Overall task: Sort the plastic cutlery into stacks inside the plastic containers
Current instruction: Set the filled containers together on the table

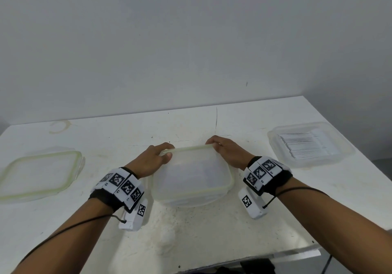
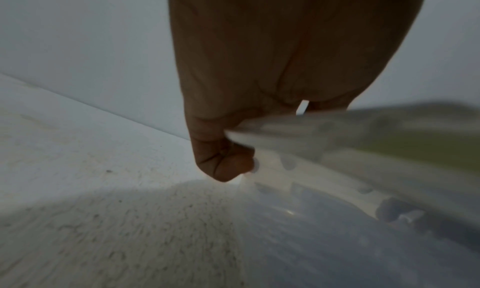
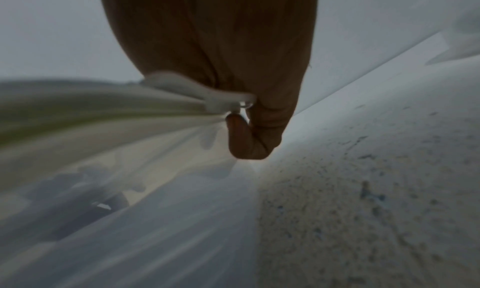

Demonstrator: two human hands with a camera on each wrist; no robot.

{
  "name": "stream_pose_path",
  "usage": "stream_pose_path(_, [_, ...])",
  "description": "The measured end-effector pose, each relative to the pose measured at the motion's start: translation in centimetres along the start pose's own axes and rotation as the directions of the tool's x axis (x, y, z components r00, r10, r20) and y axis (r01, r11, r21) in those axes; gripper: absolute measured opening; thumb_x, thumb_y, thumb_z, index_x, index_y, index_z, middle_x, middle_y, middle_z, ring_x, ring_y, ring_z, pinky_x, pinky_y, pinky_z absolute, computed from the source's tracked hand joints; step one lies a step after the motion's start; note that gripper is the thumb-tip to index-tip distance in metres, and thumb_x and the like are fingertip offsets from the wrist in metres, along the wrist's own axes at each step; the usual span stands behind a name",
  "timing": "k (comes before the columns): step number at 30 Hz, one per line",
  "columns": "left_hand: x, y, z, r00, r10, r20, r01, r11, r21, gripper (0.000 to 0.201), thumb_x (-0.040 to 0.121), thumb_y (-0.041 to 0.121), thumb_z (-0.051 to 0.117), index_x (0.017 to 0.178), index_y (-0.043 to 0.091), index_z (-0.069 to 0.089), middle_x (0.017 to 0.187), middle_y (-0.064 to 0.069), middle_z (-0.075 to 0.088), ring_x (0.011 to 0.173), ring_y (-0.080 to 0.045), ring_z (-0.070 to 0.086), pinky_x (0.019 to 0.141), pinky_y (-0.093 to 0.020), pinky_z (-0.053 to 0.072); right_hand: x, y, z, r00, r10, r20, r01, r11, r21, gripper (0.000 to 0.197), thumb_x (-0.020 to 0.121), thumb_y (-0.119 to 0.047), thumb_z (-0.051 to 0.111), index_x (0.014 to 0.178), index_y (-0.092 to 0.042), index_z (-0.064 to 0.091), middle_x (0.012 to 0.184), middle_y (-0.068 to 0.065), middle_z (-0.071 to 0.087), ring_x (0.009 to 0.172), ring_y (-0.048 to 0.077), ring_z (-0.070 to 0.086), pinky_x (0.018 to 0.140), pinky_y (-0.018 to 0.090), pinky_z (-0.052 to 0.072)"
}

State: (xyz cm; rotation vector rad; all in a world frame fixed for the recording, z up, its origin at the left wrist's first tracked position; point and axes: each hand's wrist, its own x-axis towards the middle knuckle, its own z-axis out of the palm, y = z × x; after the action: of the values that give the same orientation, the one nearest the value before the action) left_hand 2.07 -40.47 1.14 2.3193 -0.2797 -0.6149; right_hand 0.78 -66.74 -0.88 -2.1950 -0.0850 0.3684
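A clear plastic container (image 1: 192, 185) with a green-sealed lid (image 1: 186, 149) sits at the table's middle. My left hand (image 1: 158, 156) pinches the lid's far left corner, thumb on top. My right hand (image 1: 220, 148) grips the far right corner. In the left wrist view my curled fingers (image 2: 223, 163) hold the lid edge (image 2: 285, 132). The right wrist view shows a fingertip (image 3: 244, 140) hooked under the lid corner (image 3: 223, 99). A second open container (image 1: 314, 144) at the right holds a stack of white plastic cutlery (image 1: 307, 144). What lies in the middle container is blurred.
A loose lid (image 1: 40, 174) with a green seal lies on the white table (image 1: 191, 231) at the left. The table's right edge runs close behind the cutlery container. A grey wall stands behind the table.
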Motion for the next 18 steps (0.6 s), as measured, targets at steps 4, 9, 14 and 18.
stream_pose_path(4, [0.3, -0.1, 0.1, 1.000, 0.013, -0.007, -0.013, 1.000, -0.005, 0.021, 0.101, 0.026, 0.040, 0.114, 0.028, 0.057, 0.102, -0.009, 0.067, 0.096, -0.026, 0.064, 0.085, -0.035, 0.050, 0.4, -0.3, -0.1, 1.000, 0.012, 0.002, -0.011, 0.999, -0.047, 0.028, 0.102, -0.012, 0.032, 0.104, -0.016, 0.060, 0.105, 0.011, 0.063, 0.093, 0.023, 0.055, 0.083, 0.035, 0.044])
stream_pose_path(9, [-0.1, -0.7, 0.7, 0.998, 0.009, -0.059, -0.011, 0.999, -0.037, 0.030, 0.094, 0.049, 0.042, 0.115, 0.034, 0.056, 0.109, -0.011, 0.063, 0.095, -0.024, 0.064, 0.086, -0.046, 0.054, -0.5, -0.3, 0.4, 0.999, 0.037, -0.036, -0.038, 0.999, -0.021, 0.024, 0.104, -0.023, 0.033, 0.104, -0.020, 0.058, 0.106, -0.001, 0.062, 0.100, 0.021, 0.056, 0.088, 0.036, 0.043])
stream_pose_path(14, [-2.7, -1.0, 3.1, 0.962, -0.138, -0.234, 0.101, 0.982, -0.161, 0.064, 0.096, 0.043, 0.048, 0.149, 0.019, 0.021, 0.143, -0.015, 0.033, 0.127, -0.031, 0.042, 0.105, -0.043, 0.039, -3.3, 0.1, 1.5, 0.969, 0.183, -0.165, -0.173, 0.982, 0.071, 0.038, 0.102, -0.042, 0.036, 0.123, -0.013, 0.048, 0.121, 0.002, 0.056, 0.114, 0.023, 0.052, 0.097, 0.037, 0.041])
stream_pose_path(18, [-4.6, -1.4, 4.9, 0.956, -0.093, -0.278, 0.003, 0.951, -0.308, 0.080, 0.095, 0.034, 0.054, 0.153, 0.017, 0.003, 0.157, -0.003, 0.017, 0.140, -0.020, 0.026, 0.115, -0.038, 0.026, -6.8, -0.3, 2.9, 0.972, 0.170, -0.163, -0.163, 0.985, 0.054, 0.062, 0.103, -0.037, 0.035, 0.154, -0.008, 0.012, 0.160, 0.004, 0.018, 0.146, 0.018, 0.019, 0.117, 0.031, 0.016])
